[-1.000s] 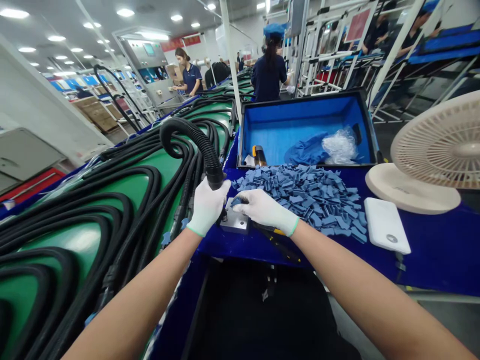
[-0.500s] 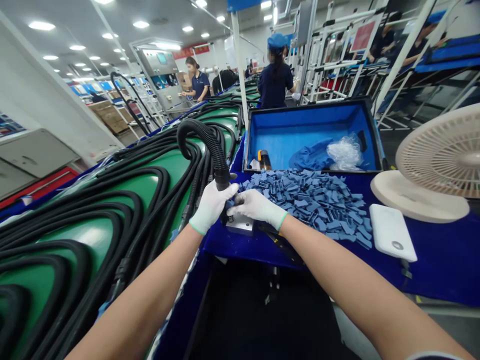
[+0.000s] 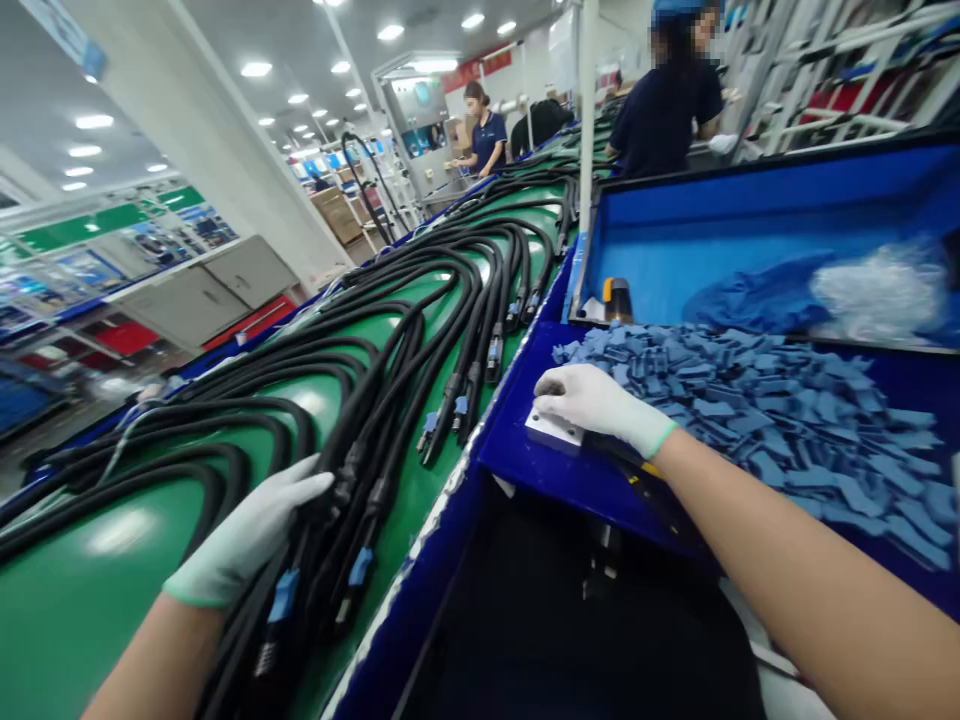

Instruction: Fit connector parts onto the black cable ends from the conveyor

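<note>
My left hand (image 3: 247, 535), in a white glove, lies with its fingers stretched out over black corrugated hoses (image 3: 375, 400) on the green conveyor belt (image 3: 97, 590). Several hose ends carry small blue clips (image 3: 283, 596). My right hand (image 3: 596, 405), also gloved, rests palm down with its fingers curled on a small metal block (image 3: 551, 430) at the edge of the blue table. A heap of loose blue clips (image 3: 757, 400) lies just to its right. Whether the right hand holds a clip is hidden.
A blue open crate (image 3: 675, 240) behind the heap holds blue cloth, a clear plastic bag and a small orange-capped bottle (image 3: 616, 298). Two people in dark uniforms (image 3: 671, 100) stand at the belt's far end by a grey machine (image 3: 420, 110). A dark gap opens below the table's edge.
My left hand has let go of the raised hose end and moved down left onto the hoses on the belt. The view has swung left; my right hand stays on the metal block.
</note>
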The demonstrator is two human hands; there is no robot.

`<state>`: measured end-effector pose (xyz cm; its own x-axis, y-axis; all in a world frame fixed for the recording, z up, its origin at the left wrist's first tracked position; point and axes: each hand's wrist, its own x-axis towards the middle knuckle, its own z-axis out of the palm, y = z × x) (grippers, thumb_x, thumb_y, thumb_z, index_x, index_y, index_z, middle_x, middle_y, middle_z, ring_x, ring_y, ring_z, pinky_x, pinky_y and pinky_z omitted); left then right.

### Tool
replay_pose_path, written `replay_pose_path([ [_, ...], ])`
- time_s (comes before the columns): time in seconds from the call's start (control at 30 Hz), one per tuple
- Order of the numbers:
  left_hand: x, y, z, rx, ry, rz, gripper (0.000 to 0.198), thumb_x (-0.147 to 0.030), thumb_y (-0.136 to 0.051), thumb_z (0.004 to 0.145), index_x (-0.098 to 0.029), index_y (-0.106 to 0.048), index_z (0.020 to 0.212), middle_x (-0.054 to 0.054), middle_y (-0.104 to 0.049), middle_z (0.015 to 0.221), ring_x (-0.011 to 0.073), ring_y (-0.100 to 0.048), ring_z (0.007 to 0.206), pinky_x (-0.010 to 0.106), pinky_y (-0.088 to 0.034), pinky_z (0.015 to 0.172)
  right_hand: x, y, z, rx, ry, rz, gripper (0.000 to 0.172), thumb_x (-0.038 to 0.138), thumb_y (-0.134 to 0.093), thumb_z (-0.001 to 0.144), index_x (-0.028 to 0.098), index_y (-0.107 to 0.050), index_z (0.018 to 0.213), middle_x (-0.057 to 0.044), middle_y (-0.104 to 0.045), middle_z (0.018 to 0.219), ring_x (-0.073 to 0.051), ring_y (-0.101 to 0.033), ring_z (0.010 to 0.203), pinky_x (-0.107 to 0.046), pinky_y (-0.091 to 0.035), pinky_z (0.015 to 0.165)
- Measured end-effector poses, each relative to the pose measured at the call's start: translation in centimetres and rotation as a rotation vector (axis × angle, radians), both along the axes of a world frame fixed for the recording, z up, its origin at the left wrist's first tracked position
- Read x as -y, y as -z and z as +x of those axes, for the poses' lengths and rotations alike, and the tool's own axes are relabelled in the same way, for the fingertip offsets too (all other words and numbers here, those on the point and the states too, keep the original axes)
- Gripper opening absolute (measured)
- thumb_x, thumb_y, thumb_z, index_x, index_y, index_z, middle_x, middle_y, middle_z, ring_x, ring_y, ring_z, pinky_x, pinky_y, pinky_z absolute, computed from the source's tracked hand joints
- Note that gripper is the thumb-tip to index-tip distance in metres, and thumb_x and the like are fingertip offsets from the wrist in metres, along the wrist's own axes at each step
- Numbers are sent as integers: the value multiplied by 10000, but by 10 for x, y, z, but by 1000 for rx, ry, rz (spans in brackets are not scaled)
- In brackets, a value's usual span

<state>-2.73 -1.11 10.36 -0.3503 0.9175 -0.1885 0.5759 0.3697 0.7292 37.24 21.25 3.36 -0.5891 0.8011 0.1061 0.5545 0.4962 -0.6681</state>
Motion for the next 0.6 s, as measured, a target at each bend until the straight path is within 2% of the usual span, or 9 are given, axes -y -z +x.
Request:
replay_pose_path([
  [0.07,18,5,-13,-20,42,-142,671,-593,-695,825,-151,-667,1329,68,-693,1330,339,-601,1264,403,-511,1065,0,3,-4,58,21,51,210,356,-644,849,245,-771,974,-23,-778,945,-207,-700,853,-281,-493,763],
  [0.13,29,12,-22,-95,32,-228,667,-587,-627,862,-151,-641,1368,75,-704,1312,312,-652,1206,363,-532,1024,1,6,-8,98,37,86,243,383,-627,858,246,-770,998,-30,-779,977,-222,-703,894,-296,-495,787],
  [0.23,41,26,-29,-341,-40,-299,580,-505,-530,895,-149,-657,1335,82,-744,1222,277,-715,1078,315,-554,933,2,7,-10,131,56,88,282,400,-612,857,244,-767,1035,-35,-776,1021,-234,-705,929,-311,-500,798],
  [0.33,54,43,-29,-495,-47,-352,503,-406,-584,832,-171,-694,1262,83,-762,1156,272,-727,1020,304,-543,908,4,6,-12,161,73,71,294,403,-598,856,244,-760,1044,-32,-776,1014,-237,-707,924,-323,-505,794],
  [0.43,66,57,-31,-587,-37,-380,523,-353,-623,804,-182,-653,1297,107,-742,1189,285,-708,1057,322,-521,925,5,7,-13,185,77,99,292,410,-583,861,248,-760,1028,-35,-771,1027,-249,-702,944,-341,-503,806],
  [0.5,72,63,-40,-659,-48,-413,538,-346,-644,785,-148,-642,1285,153,-719,1215,321,-684,1102,358,-506,947,4,10,-14,199,79,114,301,422,-573,867,250,-760,1030,-43,-767,1036,-261,-699,950,-351,-501,796],
  [0.6,75,65,-64,-695,-53,-486,549,-346,-657,760,-109,-648,1255,181,-720,1173,340,-695,1049,384,-514,920,2,16,-15,212,84,119,308,441,-564,872,261,-753,1037,-39,-765,1040,-268,-697,942,-362,-500,783],
])
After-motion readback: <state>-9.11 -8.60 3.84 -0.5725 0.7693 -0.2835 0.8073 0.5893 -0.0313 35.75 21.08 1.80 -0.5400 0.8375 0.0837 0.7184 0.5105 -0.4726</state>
